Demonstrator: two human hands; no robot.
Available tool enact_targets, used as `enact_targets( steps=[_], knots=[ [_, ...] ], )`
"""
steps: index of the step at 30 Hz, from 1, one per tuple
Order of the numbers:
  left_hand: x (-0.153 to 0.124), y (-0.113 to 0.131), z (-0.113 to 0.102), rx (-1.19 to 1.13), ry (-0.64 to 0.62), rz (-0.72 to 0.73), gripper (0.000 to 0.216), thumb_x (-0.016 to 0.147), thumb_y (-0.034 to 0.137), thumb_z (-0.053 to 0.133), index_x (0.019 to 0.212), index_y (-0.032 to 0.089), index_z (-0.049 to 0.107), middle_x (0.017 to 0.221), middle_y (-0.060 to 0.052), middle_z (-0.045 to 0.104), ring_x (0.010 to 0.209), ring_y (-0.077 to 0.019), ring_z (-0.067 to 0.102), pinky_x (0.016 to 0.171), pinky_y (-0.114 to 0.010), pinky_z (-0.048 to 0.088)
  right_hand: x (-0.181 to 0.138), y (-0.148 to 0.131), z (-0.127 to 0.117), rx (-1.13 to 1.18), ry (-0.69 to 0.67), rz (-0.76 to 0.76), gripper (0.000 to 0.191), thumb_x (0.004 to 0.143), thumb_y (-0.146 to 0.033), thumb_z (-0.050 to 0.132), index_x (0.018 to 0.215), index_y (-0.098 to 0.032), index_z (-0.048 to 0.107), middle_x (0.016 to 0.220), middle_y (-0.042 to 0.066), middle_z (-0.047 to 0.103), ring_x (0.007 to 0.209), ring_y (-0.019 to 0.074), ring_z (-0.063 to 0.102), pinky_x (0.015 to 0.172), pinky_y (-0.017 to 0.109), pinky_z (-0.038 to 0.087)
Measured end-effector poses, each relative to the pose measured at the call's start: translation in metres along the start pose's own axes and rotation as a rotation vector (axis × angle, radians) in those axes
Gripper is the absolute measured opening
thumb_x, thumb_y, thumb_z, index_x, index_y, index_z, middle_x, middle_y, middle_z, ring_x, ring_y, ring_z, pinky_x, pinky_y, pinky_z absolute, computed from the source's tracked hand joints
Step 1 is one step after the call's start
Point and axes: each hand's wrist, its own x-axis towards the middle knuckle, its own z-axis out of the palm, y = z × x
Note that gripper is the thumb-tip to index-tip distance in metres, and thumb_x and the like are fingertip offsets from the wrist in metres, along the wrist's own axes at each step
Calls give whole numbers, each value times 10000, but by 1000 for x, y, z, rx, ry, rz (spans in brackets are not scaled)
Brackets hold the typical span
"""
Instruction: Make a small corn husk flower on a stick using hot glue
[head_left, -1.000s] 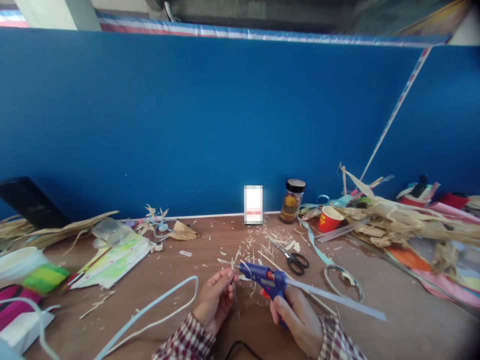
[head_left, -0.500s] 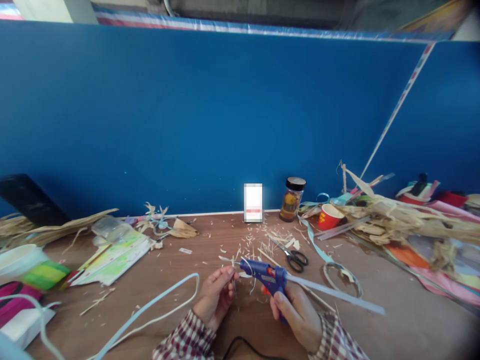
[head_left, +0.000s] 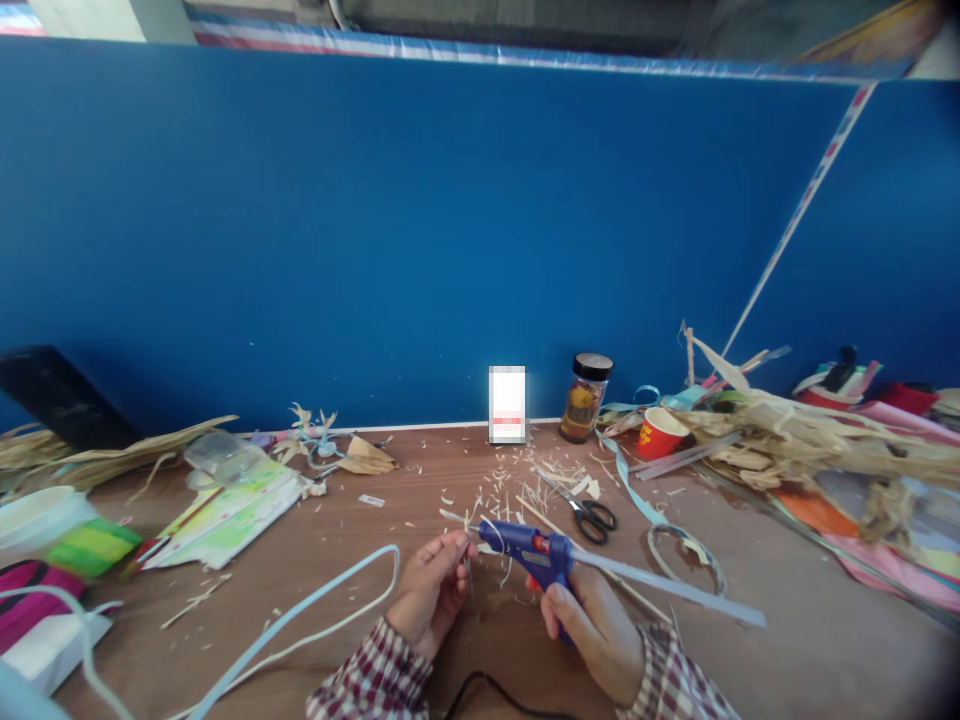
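Note:
My right hand is wrapped round the grip of a blue hot glue gun, whose long clear glue stick juts out to the right. The gun's nozzle points left at a thin straw sliver pinched in the fingertips of my left hand. Both hands hover just above the brown table, near its front edge. Checked sleeves cover both wrists. A black cord runs below the hands.
Black scissors lie among straw scraps behind the gun. A glass jar and red paper cup stand by the blue wall. Dried husks pile at right; a pale blue strip, paper sheets and a bowl lie left.
The glue gun's nozzle has crept slightly left toward the sliver in my left hand. Both hands stay almost in place.

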Motion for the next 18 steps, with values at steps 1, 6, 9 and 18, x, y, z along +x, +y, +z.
enact_targets(
  steps=[1,6,9,18],
  knots=[
    [0,0,0,0,-2,1,93,673,133,646,737,101,586,603,-4,597,387,-23,489,372,-116,442,0,0,0,4,3,1,360,883,-374,270,747,-170,533,637,12,563,591,126,504,614,250,353],
    [0,0,0,-2,2,-5,77,691,130,629,745,103,581,601,-7,601,389,-22,493,373,-116,443,1,3,0,16,12,-5,301,883,-349,295,806,-171,525,592,-11,543,579,118,502,608,240,353],
    [0,-1,-1,-9,3,-10,86,699,119,619,775,99,583,608,-15,608,395,-26,502,380,-119,448,1,3,-1,-8,5,-10,318,883,-351,292,776,-171,532,602,-6,550,604,123,509,621,243,352],
    [-1,-1,1,0,13,-8,103,672,130,647,747,105,582,595,-8,608,383,-28,500,373,-119,448,3,-4,-5,-19,2,-7,324,883,-357,278,810,-165,529,584,-4,553,577,125,514,602,245,363]
  ],
)
